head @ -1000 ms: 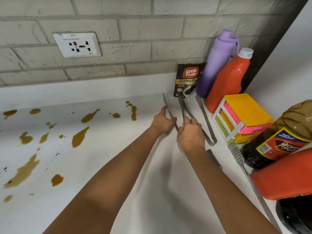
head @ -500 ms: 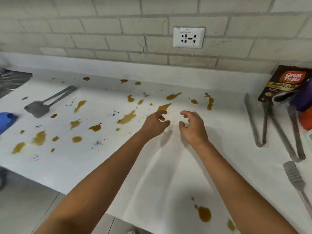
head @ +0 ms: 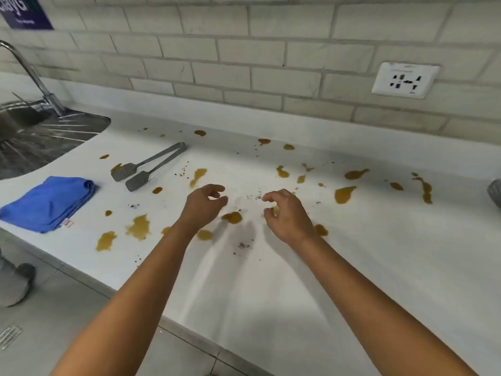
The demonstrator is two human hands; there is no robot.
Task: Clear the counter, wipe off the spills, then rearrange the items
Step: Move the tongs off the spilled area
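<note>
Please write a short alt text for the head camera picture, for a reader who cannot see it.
Two bare hands, the left hand and the right hand, are held empty with loosely curled fingers over a white counter spotted with brown spills. To the left lie grey tongs and a folded blue cloth, with a metal sink behind them.

The desk (head: 379,267) is white with yellow-brown spills (head: 343,194) and tiny black specks (head: 244,245). A blue cloth (head: 51,203) lies folded. The tongs (head: 151,166) are grey. The wall (head: 244,50) has pale grey bricks and a white socket (head: 405,80).
</note>
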